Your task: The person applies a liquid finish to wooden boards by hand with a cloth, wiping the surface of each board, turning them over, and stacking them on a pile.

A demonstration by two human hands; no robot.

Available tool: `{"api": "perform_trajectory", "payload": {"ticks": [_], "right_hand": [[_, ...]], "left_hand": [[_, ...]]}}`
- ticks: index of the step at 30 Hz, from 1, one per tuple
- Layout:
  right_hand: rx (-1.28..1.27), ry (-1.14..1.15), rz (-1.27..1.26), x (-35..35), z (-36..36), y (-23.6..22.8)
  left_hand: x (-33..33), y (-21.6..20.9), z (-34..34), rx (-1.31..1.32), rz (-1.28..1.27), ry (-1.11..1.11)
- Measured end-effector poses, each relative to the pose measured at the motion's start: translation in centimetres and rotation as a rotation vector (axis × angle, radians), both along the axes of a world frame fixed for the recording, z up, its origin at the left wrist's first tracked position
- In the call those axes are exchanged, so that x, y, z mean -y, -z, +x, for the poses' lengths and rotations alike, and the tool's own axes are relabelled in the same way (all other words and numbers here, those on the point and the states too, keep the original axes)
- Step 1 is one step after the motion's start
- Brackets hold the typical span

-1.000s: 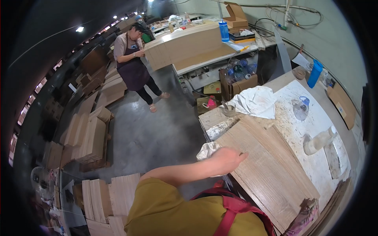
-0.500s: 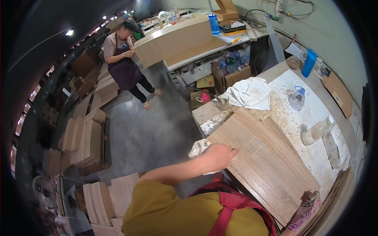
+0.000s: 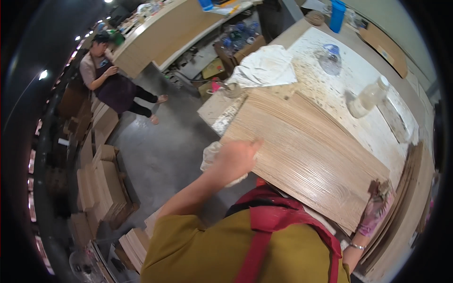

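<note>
A wood-grain board (image 3: 302, 160) lies slanted across the near side of the workbench, over another board (image 3: 325, 113) that shows along its far edge. My left hand (image 3: 236, 160) is at the board's left edge, closed around a crumpled white cloth (image 3: 211, 155), with a fingertip reaching onto the board's face. At the near right end, my right hand (image 3: 376, 212) wears a pinkish, stained glove and grips the board's corner. Its fingertips are dark brown, and the fingers under the board are hidden.
On the bench are a white cloth (image 3: 264, 66), a cloudy plastic bottle (image 3: 368, 96), a clear bottle with a blue top (image 3: 329, 61) and a blue bottle (image 3: 336, 16). More boards (image 3: 406, 198) stand at the right. Across the floor, a person (image 3: 111, 78) stands near stacked panels (image 3: 106, 184).
The view has swung, so the bench and the other person sit further left and higher. Both hands stay at the board, and more of my right wrist shows.
</note>
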State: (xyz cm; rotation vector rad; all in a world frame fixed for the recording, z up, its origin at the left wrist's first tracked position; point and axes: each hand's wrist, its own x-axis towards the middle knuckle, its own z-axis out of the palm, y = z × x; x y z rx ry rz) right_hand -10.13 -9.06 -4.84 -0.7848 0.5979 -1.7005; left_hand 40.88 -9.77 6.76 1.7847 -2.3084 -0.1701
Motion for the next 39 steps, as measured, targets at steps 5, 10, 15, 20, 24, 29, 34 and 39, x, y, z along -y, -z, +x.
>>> {"api": "perform_trajectory", "payload": {"ticks": [5, 10, 15, 20, 24, 29, 34, 39], "right_hand": [[0.028, -0.002, 0.034, -1.4, -2.7, 1.3], [0.016, 0.065, 0.050, -0.8, -2.2, 1.4], [0.146, -0.025, 0.052, -0.4, -1.6, 0.3], [0.218, 0.136, 0.178, -0.3, -1.5, 0.7], [0.214, 0.106, 0.147, -0.4, -1.3, 0.4], [0.187, 0.083, 0.145, -0.4, -1.3, 0.2], [0.122, 0.137, 0.160, -0.4, -2.5, 1.2], [0.134, 0.198, 0.217, 0.2, -2.7, 1.4]], "left_hand": [[0.3, 0.2, -0.8, 0.025, 0.182, 0.071], [0.7, 0.6, -2.1, 0.067, 0.167, 0.072], [1.9, 0.8, -1.1, 0.282, 0.300, 0.053], [2.1, 0.8, -1.3, 0.337, 0.296, 0.089], [2.5, 1.5, -1.5, 0.292, 0.273, 0.098], [2.4, 1.5, -1.6, 0.287, 0.216, 0.144], [0.7, -2.7, -3.5, -0.060, -0.193, 0.160], [0.7, -0.2, -1.7, 0.268, 0.306, -0.010]]}}
